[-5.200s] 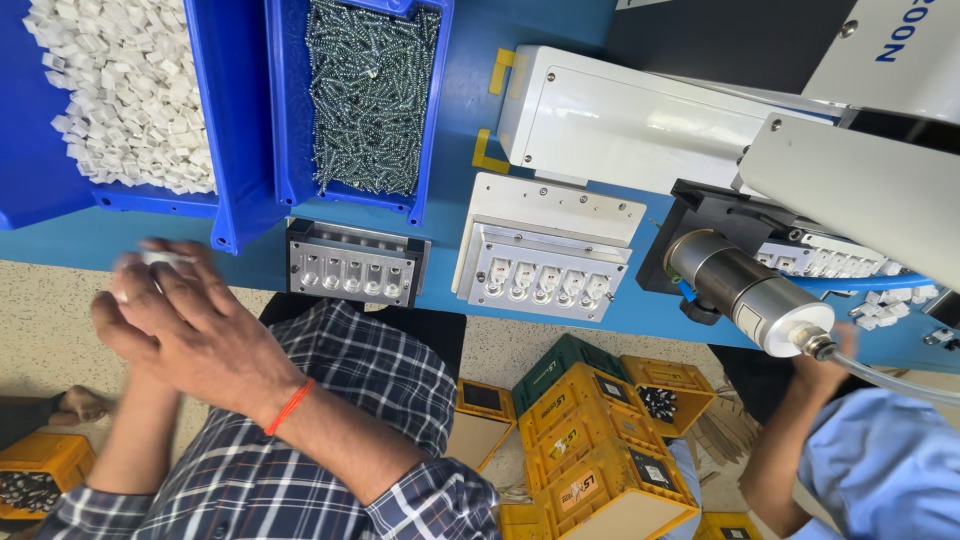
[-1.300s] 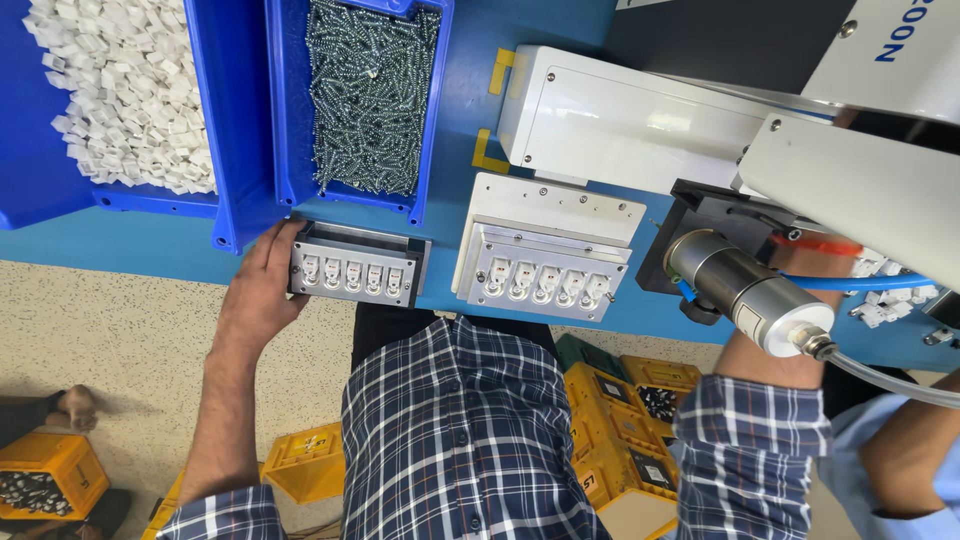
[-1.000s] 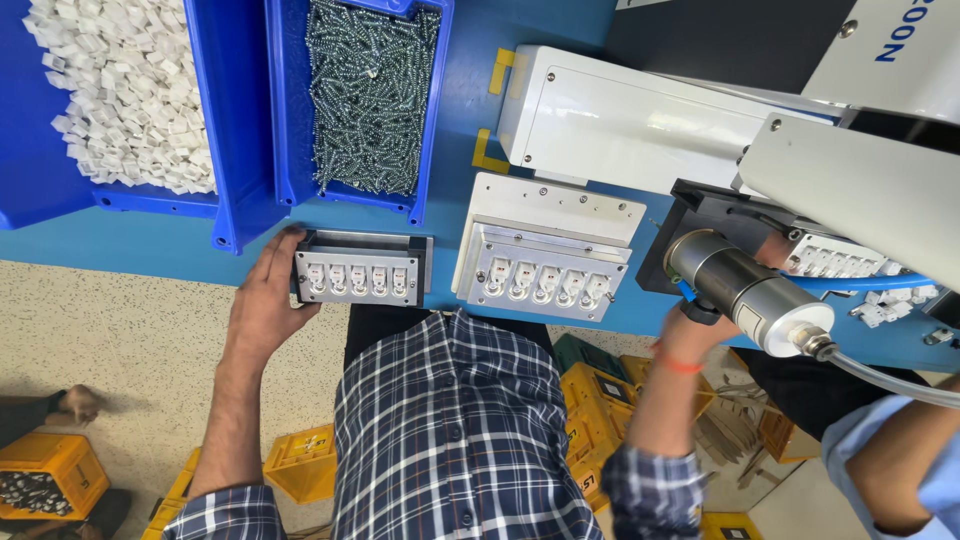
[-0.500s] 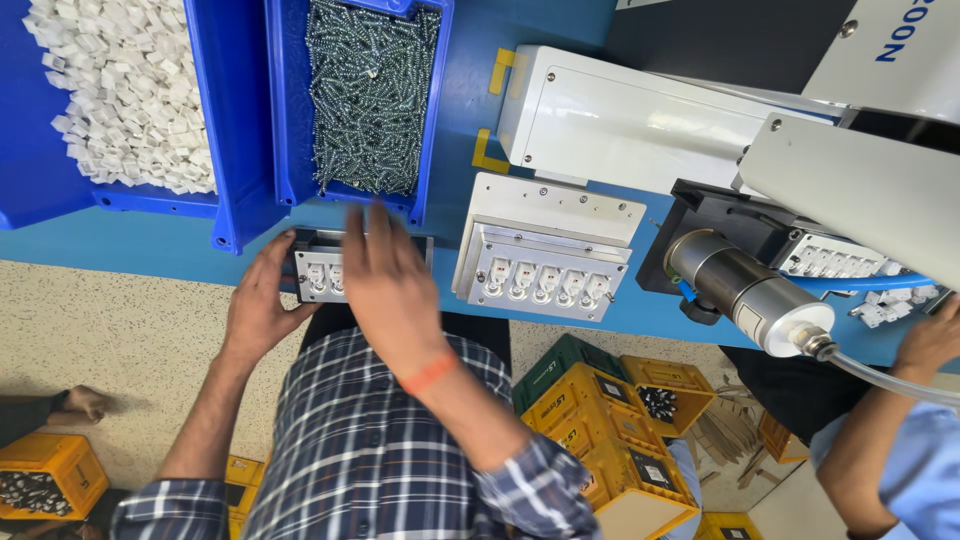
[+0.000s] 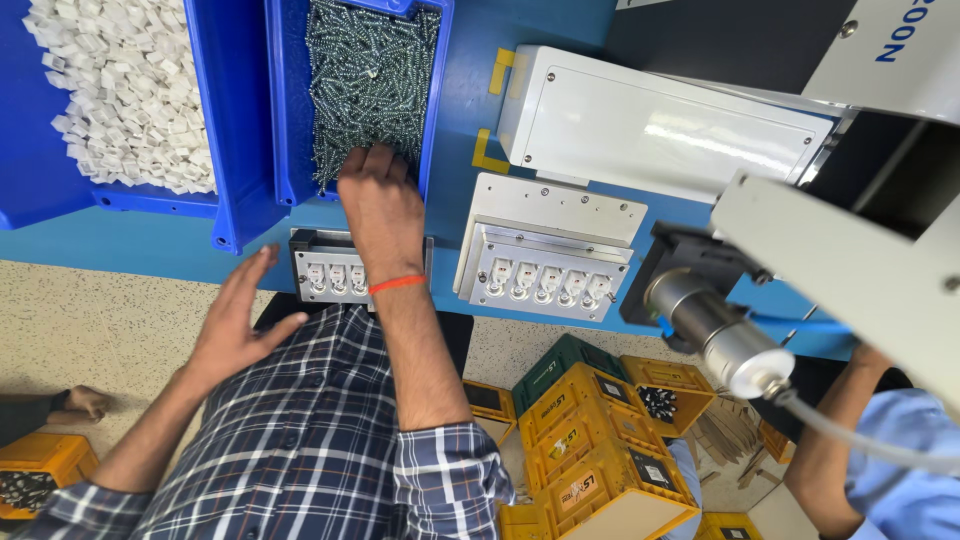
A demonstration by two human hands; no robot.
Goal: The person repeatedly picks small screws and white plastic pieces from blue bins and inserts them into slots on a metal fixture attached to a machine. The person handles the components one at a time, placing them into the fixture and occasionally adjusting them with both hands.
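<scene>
My right hand (image 5: 378, 205), with an orange band on the wrist, reaches over a small grey fixture (image 5: 318, 272) into the blue bin of dark screws (image 5: 365, 80). Its fingers curl down into the screws at the bin's near edge, and the fingertips are hidden in the pile. My left hand (image 5: 235, 330) hovers just below and left of the fixture, palm open with fingers spread, holding nothing. The fixture holds a row of small white parts with red marks, and my right wrist covers its right half.
A blue bin of white plastic pieces (image 5: 120, 90) stands at far left. A larger white fixture (image 5: 545, 265) and a white box (image 5: 650, 120) sit to the right, beside a machine with a metal cylinder (image 5: 715, 330). Another person's blue-sleeved arm (image 5: 860, 450) is lower right. Yellow crates (image 5: 590, 450) are on the floor.
My right hand has moved from over the grey fixture up into the screw bin. My left hand has come off the fixture's left end and drawn back, open.
</scene>
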